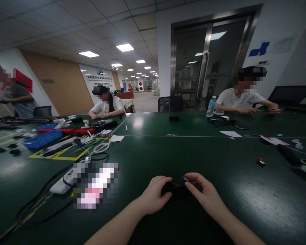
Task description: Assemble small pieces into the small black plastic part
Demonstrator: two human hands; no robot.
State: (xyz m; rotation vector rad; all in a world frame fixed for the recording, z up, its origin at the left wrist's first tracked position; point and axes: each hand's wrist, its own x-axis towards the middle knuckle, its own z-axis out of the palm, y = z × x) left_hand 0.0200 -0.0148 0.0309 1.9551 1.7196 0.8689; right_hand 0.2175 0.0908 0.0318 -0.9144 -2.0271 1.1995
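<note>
On the dark green table (153,160), my left hand (155,195) is closed around one end of a small black object (177,188), whose kind I cannot make out. Its dark shape blends into the table between my hands. My right hand (202,190) pinches a tiny piece (185,178) between thumb and fingertips, just above the right end of the black object. That piece is too small to name; it looks light with a dark edge.
To the left lie a white power strip (63,182), black cables and a blue tray (43,139). A red-and-black item (261,162) sits at the right. Farther back are a small black box (174,118) and a water bottle (211,106). Two people sit across the table; another stands far left.
</note>
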